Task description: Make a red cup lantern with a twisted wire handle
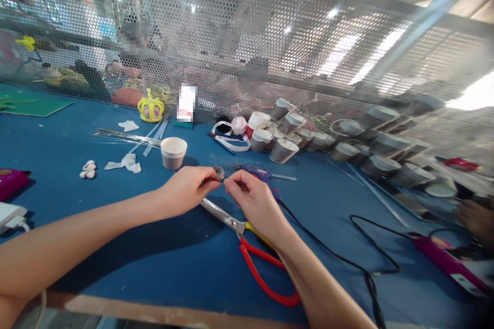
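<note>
My left hand (189,187) and my right hand (252,200) meet over the blue table (173,257), fingers pinched together on a small thin piece that is too small to name. A small dark round roll (218,171) lies just behind the fingertips. Red-handled scissors (250,247) lie on the table under my right wrist, blades pointing left. A blue glue gun (262,175) rests behind my right hand, its black cord (347,262) trailing right.
A small white cup (173,152) stands behind my left hand. Several grey paper cups (285,136) pile up at the back right along a perforated metal screen (231,41). A yellow crown (151,107), thin rods (127,137), white scraps (125,163) and a pink tool (447,262) lie around.
</note>
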A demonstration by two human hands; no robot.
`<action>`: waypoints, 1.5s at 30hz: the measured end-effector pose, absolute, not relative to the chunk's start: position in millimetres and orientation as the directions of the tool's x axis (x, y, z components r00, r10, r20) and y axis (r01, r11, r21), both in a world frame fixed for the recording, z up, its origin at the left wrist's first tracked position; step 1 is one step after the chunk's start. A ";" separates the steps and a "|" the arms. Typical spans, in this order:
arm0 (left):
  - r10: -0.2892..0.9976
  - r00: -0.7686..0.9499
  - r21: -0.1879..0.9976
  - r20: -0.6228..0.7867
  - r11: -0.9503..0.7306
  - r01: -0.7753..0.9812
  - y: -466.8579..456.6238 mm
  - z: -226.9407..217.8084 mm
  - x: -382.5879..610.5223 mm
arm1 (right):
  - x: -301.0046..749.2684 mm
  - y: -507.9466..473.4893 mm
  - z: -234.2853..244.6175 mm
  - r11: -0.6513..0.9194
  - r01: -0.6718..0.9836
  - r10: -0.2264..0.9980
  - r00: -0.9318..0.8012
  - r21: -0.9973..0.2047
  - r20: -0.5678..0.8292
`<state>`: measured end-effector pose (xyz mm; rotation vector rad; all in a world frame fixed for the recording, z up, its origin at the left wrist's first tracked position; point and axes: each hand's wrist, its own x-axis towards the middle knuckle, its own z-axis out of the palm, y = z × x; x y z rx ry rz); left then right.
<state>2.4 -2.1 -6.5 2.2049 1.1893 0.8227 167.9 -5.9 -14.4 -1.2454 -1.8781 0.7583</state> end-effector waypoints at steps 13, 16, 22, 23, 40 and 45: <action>0.844 0.472 0.604 0.256 -0.521 0.603 -3.2 -8.7 2.0 | 169.3 -5.2 -8.6 0.249 0.565 0.955 -0.278 -0.787 0.102; 0.840 0.482 0.617 0.247 -0.520 0.590 -4.3 -9.7 2.9 | 169.3 -6.2 -8.9 0.266 0.555 0.949 -0.296 -0.788 0.112; 0.861 0.455 0.720 0.226 -0.463 0.517 -2.2 -10.2 2.8 | 168.3 -5.5 -5.7 0.286 0.444 0.941 -0.297 -0.849 0.162; 0.870 0.445 0.735 0.211 -0.442 0.514 -1.7 -9.8 2.5 | 168.2 -5.1 -4.8 0.279 0.424 0.944 -0.285 -0.862 0.166; 0.910 0.413 0.987 -0.034 -0.036 0.160 0.2 -4.4 1.1 | 164.6 -6.0 -9.8 0.275 0.441 0.936 -0.326 -0.854 0.132; 0.901 0.430 0.997 -0.060 0.034 0.067 2.1 -4.2 0.9 | 169.8 -9.5 -2.3 0.280 0.626 0.857 -0.505 -0.728 -0.104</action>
